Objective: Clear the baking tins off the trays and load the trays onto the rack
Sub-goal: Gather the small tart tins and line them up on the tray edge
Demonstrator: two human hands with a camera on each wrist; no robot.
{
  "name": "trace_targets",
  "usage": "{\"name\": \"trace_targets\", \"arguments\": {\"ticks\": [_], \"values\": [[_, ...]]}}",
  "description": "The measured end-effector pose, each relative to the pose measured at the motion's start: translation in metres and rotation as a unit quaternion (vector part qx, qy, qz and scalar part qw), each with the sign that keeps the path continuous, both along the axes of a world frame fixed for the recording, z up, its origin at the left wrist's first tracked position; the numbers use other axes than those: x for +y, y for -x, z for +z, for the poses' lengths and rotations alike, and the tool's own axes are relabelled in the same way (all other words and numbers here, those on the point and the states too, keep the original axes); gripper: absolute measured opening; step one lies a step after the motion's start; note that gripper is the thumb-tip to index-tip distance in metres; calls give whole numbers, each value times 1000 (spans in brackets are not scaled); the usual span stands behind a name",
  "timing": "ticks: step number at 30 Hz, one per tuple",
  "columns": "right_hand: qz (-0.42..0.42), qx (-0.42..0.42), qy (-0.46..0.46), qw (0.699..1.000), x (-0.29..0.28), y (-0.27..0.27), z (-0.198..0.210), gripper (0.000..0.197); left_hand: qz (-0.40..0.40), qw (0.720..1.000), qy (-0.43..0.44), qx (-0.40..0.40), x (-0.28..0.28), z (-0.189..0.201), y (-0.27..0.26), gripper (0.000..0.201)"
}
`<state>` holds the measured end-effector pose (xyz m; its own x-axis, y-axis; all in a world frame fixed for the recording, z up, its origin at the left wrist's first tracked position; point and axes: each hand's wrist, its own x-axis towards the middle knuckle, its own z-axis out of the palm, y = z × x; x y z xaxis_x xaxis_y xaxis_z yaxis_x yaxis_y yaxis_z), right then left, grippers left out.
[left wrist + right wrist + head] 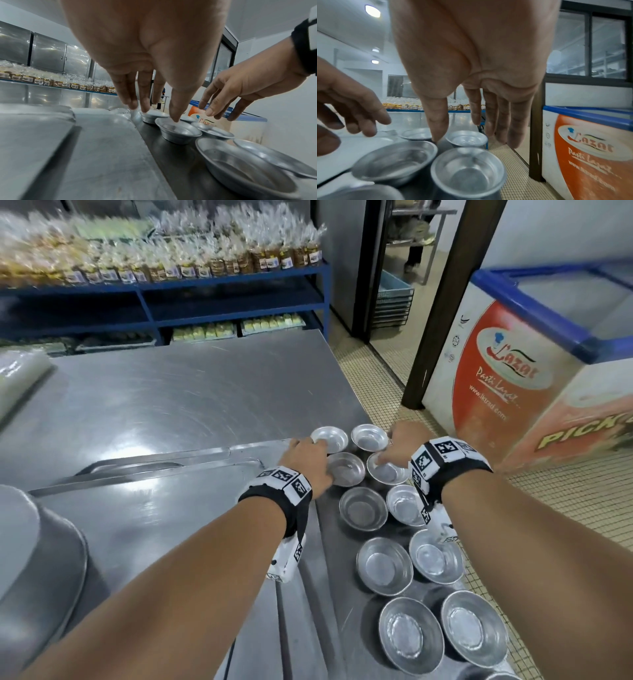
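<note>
Round baking tins (pixel 383 565), all empty, sit in two rows on a tray (pixel 329 594) at lower right of the head view; left hand (pixel 306 457) and right hand (pixel 398 446), fingers straight, reach down over the far tins, gripping nothing.

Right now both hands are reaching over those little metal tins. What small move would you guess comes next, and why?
Probably closing the fingers on the far tins and lifting them off the tray. Both the left hand and right hand are open over that far group, fingertips at the rims, nothing held yet, and many tins remain on the tray.
</note>
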<state>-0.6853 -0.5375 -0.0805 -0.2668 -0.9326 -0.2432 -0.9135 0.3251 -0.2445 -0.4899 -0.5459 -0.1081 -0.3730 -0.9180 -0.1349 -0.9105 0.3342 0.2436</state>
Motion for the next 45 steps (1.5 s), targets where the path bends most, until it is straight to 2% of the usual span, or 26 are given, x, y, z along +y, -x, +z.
{"name": "trace_targets", "arguments": {"ticks": [4,8,10,12,17,24,30,34,38,41,45], "values": [[49,14,0,999,29,-32,29,36,-1,1000,-13,9,30,35,-28,27],[92,21,6,996,65,-83,58,18,21,1000,-15,11,61,72,-67,36],[116,29,4,993,83,-117,74,20,27,999,-28,12,79,87,-94,39],[149,48,1,988,99,-156,90,32,38,999,-35,3,100,100,-124,41],[199,36,0,979,144,-265,124,46,68,997,-16,-22,156,130,-220,48],[275,19,10,961,212,-433,157,42,129,991,-8,-30,240,159,-389,46],[356,23,7,934,263,-586,152,30,234,972,-24,-19,314,161,-549,47],[403,12,-7,915,287,-689,136,45,298,954,-35,-32,363,156,-651,45],[457,6,-24,889,312,-788,121,45,363,930,-56,-22,409,137,-751,43],[501,10,-32,865,331,-859,104,39,418,906,-70,-20,445,115,-818,44],[553,1,-47,832,355,-945,73,41,503,858,-103,-31,495,81,-897,44]]}}
